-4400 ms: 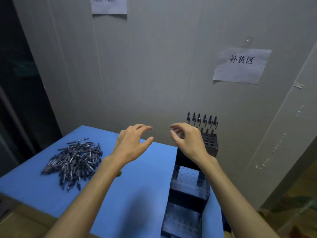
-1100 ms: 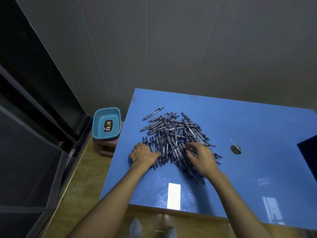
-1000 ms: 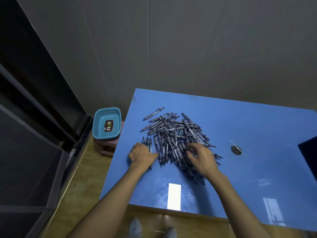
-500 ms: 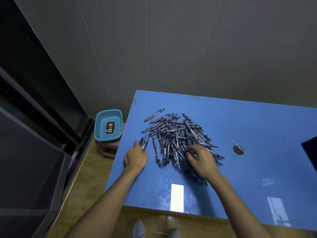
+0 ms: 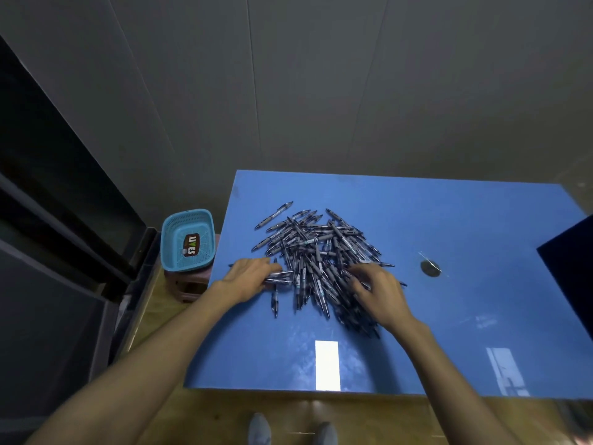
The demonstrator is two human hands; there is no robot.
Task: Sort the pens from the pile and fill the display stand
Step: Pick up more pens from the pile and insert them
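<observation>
On blue table [image 5: 449,220] | dark pens [image 5: 314,248] heaped | left hand [image 5: 248,277] grips several; right hand [image 5: 382,292] fingers curled into pile

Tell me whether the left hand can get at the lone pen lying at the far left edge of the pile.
Probably yes: the left hand sits at the pile's near-left side, and only bare table lies beside that lone pen.

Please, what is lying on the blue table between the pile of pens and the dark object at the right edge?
In the head view, between the pile of pens and the dark object, the table carries only a small dark round spot; otherwise bare.
</observation>
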